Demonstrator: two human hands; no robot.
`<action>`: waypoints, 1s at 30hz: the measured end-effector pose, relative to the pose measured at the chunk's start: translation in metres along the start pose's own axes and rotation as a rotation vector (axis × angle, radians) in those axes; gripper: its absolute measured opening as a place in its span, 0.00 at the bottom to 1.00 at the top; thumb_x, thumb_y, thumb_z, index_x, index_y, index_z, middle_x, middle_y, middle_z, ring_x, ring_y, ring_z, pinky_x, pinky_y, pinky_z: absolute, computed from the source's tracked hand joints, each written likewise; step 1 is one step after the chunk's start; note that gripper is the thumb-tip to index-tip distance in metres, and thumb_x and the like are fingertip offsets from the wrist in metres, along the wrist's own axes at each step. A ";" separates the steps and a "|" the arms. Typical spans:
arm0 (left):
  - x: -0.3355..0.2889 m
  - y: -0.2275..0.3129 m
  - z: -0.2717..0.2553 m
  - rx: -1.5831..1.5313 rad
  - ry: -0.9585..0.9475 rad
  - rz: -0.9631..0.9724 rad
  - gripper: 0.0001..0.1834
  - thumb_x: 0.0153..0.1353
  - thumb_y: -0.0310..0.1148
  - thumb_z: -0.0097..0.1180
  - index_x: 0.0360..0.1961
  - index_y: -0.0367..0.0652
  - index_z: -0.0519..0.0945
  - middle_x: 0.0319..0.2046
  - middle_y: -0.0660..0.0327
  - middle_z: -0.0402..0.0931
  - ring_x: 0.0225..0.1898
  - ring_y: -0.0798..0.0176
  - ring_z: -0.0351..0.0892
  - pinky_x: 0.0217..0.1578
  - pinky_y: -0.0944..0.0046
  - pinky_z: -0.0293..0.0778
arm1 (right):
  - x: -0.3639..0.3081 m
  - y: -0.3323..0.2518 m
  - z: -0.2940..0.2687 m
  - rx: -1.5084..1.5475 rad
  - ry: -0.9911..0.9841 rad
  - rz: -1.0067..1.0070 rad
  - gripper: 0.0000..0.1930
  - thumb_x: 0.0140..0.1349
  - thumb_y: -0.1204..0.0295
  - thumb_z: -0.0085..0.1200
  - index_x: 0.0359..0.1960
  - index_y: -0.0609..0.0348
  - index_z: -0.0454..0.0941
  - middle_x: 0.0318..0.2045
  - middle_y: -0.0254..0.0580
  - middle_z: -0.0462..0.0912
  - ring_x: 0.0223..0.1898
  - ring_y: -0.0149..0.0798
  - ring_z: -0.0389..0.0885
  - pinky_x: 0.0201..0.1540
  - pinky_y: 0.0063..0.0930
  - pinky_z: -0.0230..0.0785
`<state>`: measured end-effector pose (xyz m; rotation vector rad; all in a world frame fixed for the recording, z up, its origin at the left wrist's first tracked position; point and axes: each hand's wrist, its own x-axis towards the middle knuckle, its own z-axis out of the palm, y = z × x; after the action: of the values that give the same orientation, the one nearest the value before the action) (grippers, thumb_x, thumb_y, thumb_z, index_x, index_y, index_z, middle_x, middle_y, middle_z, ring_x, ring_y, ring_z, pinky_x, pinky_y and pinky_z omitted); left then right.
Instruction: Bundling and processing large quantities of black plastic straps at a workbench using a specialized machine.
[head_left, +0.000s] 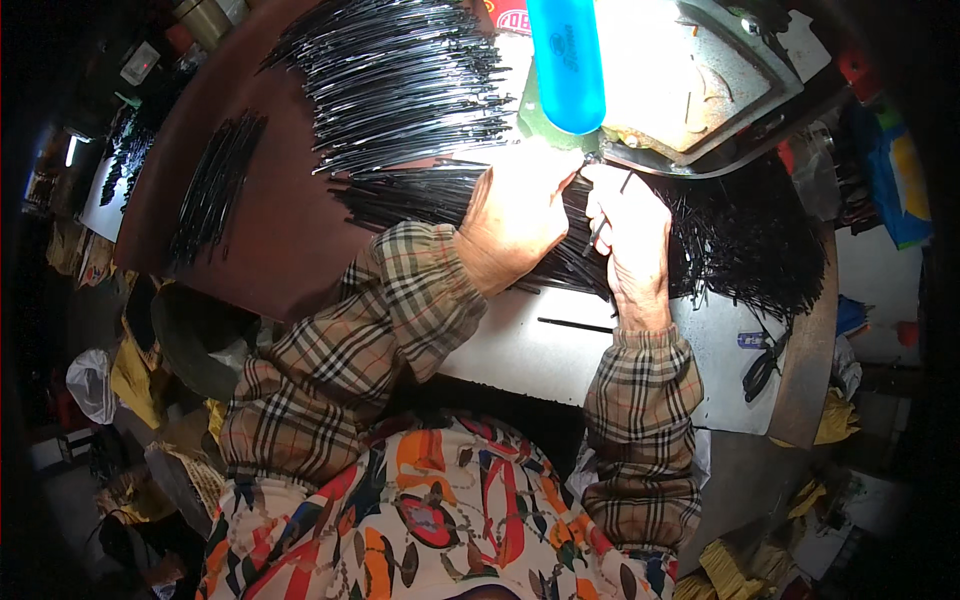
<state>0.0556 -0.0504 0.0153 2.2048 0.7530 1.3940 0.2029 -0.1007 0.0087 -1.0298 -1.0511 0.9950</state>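
My left hand [515, 215] is closed, its fingertips pinched together close to those of my right hand; glare washes out what they hold, if anything. My right hand [636, 235] is closed around a thin black strip [598, 234] whose end juts out below the fingers. Under both hands lies a loose layer of long black strips [400, 195]. Up and to the left, a large heap of shiny dark strips [400, 90] lies roughly side by side. To the right of my right hand spreads a dense black pile of strip ends [750, 240].
A long blue rounded object [568, 65] and a metal tray [735, 125] are just beyond my hands. A smaller strip bunch [218, 185] rests on the brown tabletop [285, 245]. One strip [575, 324] lies near me on a pale board [500, 345]; a dark cord [762, 372] is at right.
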 end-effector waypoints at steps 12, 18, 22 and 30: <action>0.003 0.008 -0.013 0.354 -0.116 0.195 0.14 0.42 0.21 0.52 0.35 0.35 0.73 0.30 0.50 0.72 0.34 0.47 0.74 0.37 0.53 0.70 | 0.004 -0.019 -0.004 0.003 -0.053 0.159 0.10 0.62 0.70 0.52 0.40 0.65 0.77 0.20 0.28 0.73 0.14 0.15 0.60 0.13 0.10 0.50; -0.001 0.008 -0.013 0.377 -0.179 0.149 0.22 0.41 0.22 0.55 0.43 0.34 0.74 0.33 0.50 0.74 0.36 0.48 0.75 0.39 0.53 0.71 | 0.002 -0.013 -0.006 0.107 -0.070 0.142 0.12 0.61 0.71 0.54 0.42 0.66 0.78 0.18 0.29 0.72 0.11 0.14 0.58 0.10 0.10 0.46; -0.004 -0.001 -0.009 0.383 -0.100 0.262 0.24 0.41 0.22 0.55 0.46 0.33 0.73 0.35 0.49 0.74 0.37 0.47 0.74 0.41 0.53 0.71 | 0.003 -0.011 -0.006 0.117 -0.057 0.140 0.11 0.61 0.72 0.54 0.42 0.66 0.78 0.18 0.29 0.72 0.11 0.15 0.58 0.10 0.10 0.47; 0.003 0.003 -0.016 0.364 -0.182 0.215 0.25 0.43 0.22 0.55 0.47 0.33 0.73 0.35 0.49 0.74 0.37 0.47 0.74 0.41 0.54 0.71 | 0.002 -0.008 -0.004 0.087 -0.028 0.202 0.09 0.61 0.72 0.54 0.37 0.66 0.77 0.22 0.34 0.75 0.13 0.20 0.66 0.12 0.13 0.57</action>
<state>0.0430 -0.0499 0.0258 2.7227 0.7710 1.2010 0.2079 -0.1015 0.0164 -1.0677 -0.9311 1.2110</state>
